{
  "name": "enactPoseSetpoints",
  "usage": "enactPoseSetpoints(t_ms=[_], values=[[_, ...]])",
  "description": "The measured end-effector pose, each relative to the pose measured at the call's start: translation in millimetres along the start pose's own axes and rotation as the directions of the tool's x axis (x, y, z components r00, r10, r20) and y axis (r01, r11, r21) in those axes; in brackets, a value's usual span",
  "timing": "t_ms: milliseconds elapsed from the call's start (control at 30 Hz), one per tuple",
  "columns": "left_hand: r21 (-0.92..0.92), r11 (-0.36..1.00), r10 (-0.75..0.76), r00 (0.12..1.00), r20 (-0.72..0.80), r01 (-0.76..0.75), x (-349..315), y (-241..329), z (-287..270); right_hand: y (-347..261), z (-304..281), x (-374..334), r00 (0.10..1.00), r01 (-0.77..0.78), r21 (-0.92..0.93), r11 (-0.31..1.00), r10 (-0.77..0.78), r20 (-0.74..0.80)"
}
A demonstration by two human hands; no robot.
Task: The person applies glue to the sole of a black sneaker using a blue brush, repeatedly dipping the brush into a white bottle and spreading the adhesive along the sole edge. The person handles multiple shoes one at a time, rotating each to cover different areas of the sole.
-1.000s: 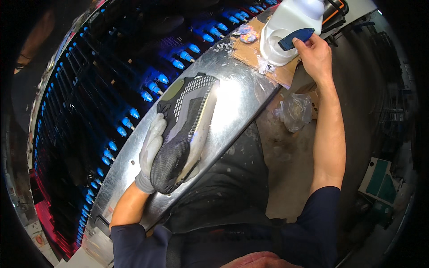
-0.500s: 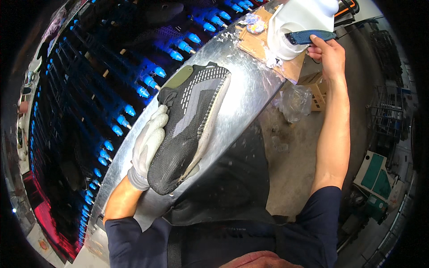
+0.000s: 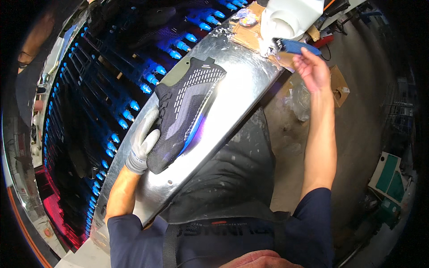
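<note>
A black-and-grey knit shoe upper (image 3: 185, 111) with white dashes is stretched over an olive-green last (image 3: 178, 73) and lies on its side on the metal worktop. My left hand (image 3: 145, 145), in a pale grey glove, is wrapped round its near left end, fingers along the upper. In my bare right hand (image 3: 313, 69) I pinch a brush (image 3: 298, 46) with a blue handle, its dark bristle end pointing left. The brush is just in front of the round mouth of a white plastic jug (image 3: 306, 13), and whether it touches the jug I cannot tell.
Left of the metal worktop (image 3: 241, 78) runs a dark conveyor or rack with rows of blue-tipped pegs (image 3: 182, 45), more dark uppers lying on it. Glue-smeared cardboard (image 3: 248, 39) lies under the jug. A carton (image 3: 338, 87) and a clear plastic bag (image 3: 300, 100) sit on the floor at right.
My right hand has drawn the brush out of the jug's mouth, down and to the left. The upper has turned, showing more of its side and less of the pale bottom.
</note>
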State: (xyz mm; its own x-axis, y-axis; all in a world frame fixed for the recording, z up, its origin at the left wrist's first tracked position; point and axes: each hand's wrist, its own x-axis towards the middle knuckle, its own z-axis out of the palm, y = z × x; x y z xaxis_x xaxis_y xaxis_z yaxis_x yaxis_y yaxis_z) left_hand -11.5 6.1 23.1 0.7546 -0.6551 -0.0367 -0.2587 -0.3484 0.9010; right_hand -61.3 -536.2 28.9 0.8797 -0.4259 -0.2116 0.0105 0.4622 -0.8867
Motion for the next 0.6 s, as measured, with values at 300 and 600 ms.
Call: enactPoseSetpoints(t_ms=[300,600], values=[[0.235,0.970,0.061,0.998,0.006,-0.061,-6.1,-19.2,0.2,98.6,100.8,-110.3,0.992,-0.003,0.408,0.913,-0.049,0.116],[0.156,0.983,0.092,0.995,0.028,-0.095,-17.7,-50.7,-8.1,115.7,113.1,-129.1,0.944,0.316,-0.018,0.949,-0.313,0.101]])
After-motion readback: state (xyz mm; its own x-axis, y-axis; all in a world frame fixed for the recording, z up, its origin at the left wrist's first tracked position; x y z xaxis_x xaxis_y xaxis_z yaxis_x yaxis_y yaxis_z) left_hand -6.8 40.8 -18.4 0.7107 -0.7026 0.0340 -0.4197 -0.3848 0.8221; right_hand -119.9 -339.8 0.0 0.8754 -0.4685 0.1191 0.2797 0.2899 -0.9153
